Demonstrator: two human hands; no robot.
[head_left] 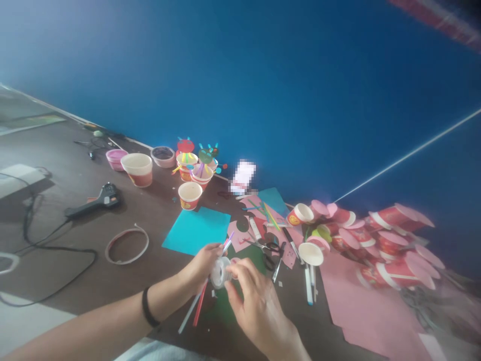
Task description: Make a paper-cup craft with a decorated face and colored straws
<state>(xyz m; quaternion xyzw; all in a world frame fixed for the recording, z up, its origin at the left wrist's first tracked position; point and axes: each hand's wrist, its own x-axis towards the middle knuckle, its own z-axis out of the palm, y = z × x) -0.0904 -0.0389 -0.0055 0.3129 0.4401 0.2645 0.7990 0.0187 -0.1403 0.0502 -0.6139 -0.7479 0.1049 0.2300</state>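
Near the table's front edge, my left hand [206, 265] is closed round a few thin straws [199, 303], white, red and purple, whose ends stick out above and below the fingers. Between both hands is a small roll of clear tape [219, 273]. The thumb and index finger of my right hand [253, 296] pinch at the tape roll's right side. Under the hands lies a dark green sheet [225, 311]. A bright blue sheet [197, 230] is just beyond my left hand.
Scissors [268, 246], pink paper scraps [240, 235] and markers [308, 286] lie right of centre. Red cups [398, 240] cover pink sheets [356, 301] at right. Paper cups [190, 195] stand behind; a glue gun [95, 200] with its cable and a ring [128, 245] lie left.
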